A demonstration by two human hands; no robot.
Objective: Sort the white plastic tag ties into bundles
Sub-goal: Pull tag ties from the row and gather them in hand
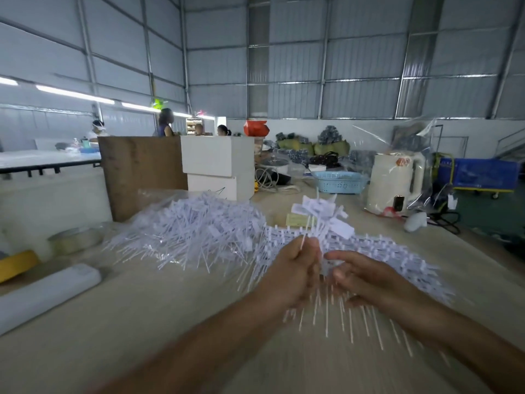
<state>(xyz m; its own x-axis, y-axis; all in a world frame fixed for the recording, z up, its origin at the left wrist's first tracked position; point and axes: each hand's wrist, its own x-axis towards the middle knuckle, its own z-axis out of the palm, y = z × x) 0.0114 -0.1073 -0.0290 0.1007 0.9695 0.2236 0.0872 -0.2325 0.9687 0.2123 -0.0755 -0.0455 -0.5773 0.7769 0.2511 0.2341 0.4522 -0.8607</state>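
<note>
A small bundle of tag ties [318, 223] stands near upright above the table [142, 322], flat heads up, tails hanging toward the person. The left hand [292, 271] has its fingers curled tight around the stems. The right hand [360, 277] is alongside with fingers loosely apart, holding nothing that shows. The loose pile [187, 231] lies left; a laid-out row [397, 257] fans right, tails toward the person. Judgement: level the heads before adding any, keeping all stems parallel.

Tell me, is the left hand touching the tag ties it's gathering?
Touching. The head view shows the left hand curled round a bunch of tag ties.
</note>
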